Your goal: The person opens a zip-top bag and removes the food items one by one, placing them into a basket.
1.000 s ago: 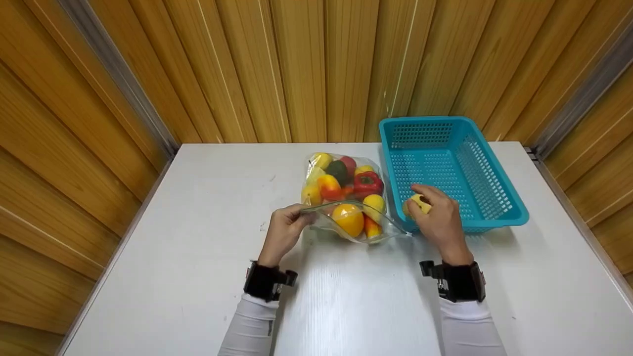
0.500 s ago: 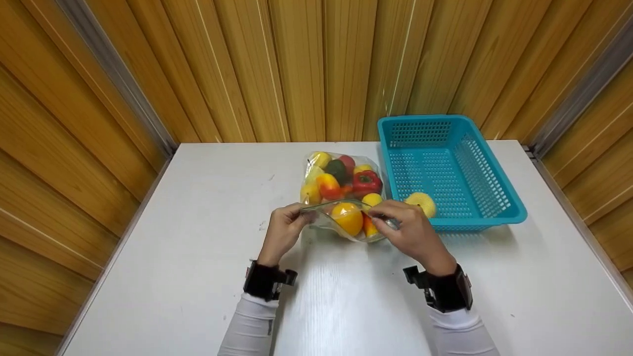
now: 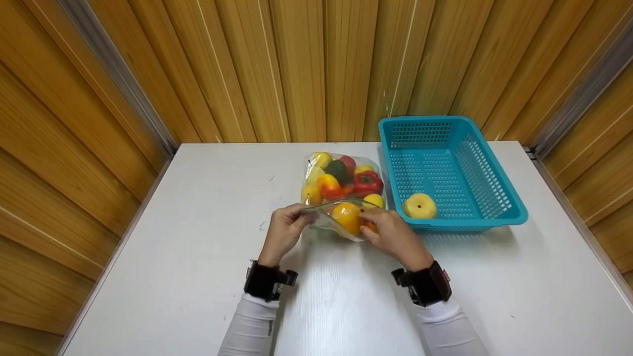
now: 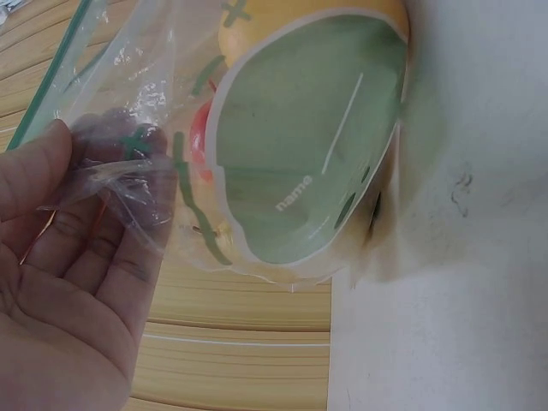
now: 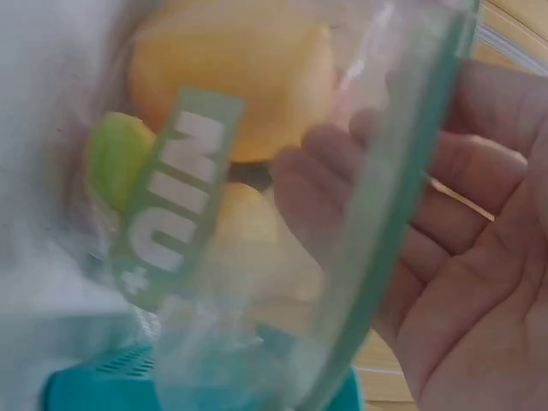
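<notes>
A clear zip bag [image 3: 316, 219] full of mixed fruit and vegetables lies on the table, its mouth facing me. My left hand [image 3: 286, 232] pinches the left side of the mouth between thumb and fingers. My right hand [image 3: 394, 236] reaches into the mouth beside an orange [image 3: 347, 216]. In the right wrist view its fingers [image 5: 321, 175] are extended behind the clear plastic, near the fruit; whether they touch any is unclear. A red bell pepper [image 3: 368, 183], a dark green avocado-like piece [image 3: 337, 171] and several yellow fruits show through the bag.
A blue-green plastic basket [image 3: 494, 198] stands right of the bag, close to it. One round yellow fruit [image 3: 420, 206] with a dark spot sits in its near left corner. Wood-patterned walls [image 3: 296, 74] border the white table [image 3: 217, 207].
My right hand has left the round yellow fruit in the basket and moved left, into the bag's mouth. My left hand keeps its hold on the bag's edge.
</notes>
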`<state>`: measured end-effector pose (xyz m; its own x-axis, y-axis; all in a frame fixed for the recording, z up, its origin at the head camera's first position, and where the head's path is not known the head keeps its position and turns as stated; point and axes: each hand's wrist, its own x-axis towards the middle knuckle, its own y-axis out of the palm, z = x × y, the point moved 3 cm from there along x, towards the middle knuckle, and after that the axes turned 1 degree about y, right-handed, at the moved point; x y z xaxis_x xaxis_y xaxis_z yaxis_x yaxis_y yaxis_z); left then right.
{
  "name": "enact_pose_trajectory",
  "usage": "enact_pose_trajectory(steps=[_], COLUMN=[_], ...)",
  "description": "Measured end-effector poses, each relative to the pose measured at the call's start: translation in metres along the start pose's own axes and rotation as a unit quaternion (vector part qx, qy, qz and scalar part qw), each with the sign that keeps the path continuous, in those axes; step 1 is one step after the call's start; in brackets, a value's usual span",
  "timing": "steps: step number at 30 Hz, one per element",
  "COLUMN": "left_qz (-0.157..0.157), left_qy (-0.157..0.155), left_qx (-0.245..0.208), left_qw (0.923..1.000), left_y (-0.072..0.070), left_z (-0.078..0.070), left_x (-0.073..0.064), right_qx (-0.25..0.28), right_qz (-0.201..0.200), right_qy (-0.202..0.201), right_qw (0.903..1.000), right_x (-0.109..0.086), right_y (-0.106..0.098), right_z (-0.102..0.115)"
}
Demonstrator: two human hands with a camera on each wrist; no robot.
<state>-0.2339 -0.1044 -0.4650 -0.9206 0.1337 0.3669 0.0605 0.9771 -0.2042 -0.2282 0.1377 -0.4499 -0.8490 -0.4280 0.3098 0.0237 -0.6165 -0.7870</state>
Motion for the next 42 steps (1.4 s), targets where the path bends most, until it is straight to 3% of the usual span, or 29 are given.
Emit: enact_pose_trajectory(steps=[8, 15, 24, 29, 37, 42], left_qz=[0.0, 0.001, 0.001, 0.0, 0.001, 0.001], left_qy=[0.015, 0.005, -0.001, -0.002, 0.004, 0.003], left_qx=[0.004, 0.0, 0.0, 0.012, -0.003, 0.003], left_qw=[0.9999, 1.0, 1.0, 0.9999, 1.0, 1.0], left_y=[0.0, 0.0, 0.001, 0.001, 0.002, 0.004], left_z=[0.001, 0.0, 0.001, 0.0, 0.002, 0.002], left_x=[0.0, 0.0, 0.0, 0.0, 0.0, 0.0], right_qx=[-0.012, -0.017, -0.06, -0.059, -0.042, -0.049], right_qz=[-0.044, -0.072, -0.028, -0.002, -0.01, -0.023], right_qy=[0.02, -0.002, -0.031, -0.02, 0.0, -0.014], right_qw=[0.9988, 0.9972, 0.9973, 0.998, 0.9991, 0.9984], right_x=[0.004, 0.005, 0.006, 0.007, 0.006, 0.007], right_y=[0.013, 0.022, 0.035, 0.035, 0.032, 0.031], right_z=[-0.002, -0.003, -0.004, -0.004, -0.002, 0.0])
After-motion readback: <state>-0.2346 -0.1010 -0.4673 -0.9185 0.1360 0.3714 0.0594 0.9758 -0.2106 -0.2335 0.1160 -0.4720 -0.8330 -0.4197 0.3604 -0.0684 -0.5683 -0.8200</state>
